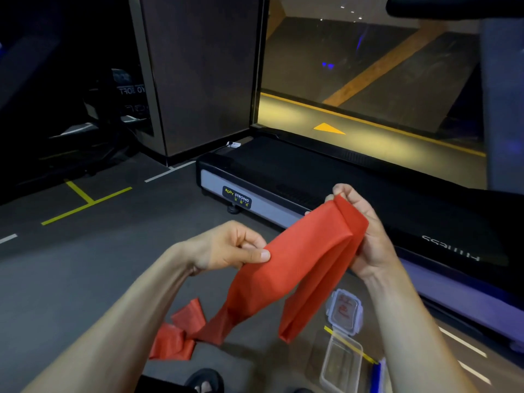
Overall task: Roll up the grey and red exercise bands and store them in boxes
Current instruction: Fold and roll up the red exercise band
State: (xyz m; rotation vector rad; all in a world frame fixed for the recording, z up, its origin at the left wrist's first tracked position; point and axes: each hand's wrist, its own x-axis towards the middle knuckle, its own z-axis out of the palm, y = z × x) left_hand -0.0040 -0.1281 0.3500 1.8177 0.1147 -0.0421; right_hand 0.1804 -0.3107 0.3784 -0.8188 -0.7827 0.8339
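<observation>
Hands both grip the red exercise band (297, 268), held in the air in front of the treadmill (283, 177). Left hand (226, 248) pinches one edge between thumb and curled fingers. Right hand (365, 231) has its fingers closed round the folded upper end. Band's long axis runs from that upper end, nearest the treadmill, down and leftward to loose folds on the floor. Clear plastic box (340, 364) and its lid (344, 312) lie on the floor beside the treadmill, below the right wrist.

Treadmill (283, 177) blocks ahead; open floor (85, 265) lies left of it.
</observation>
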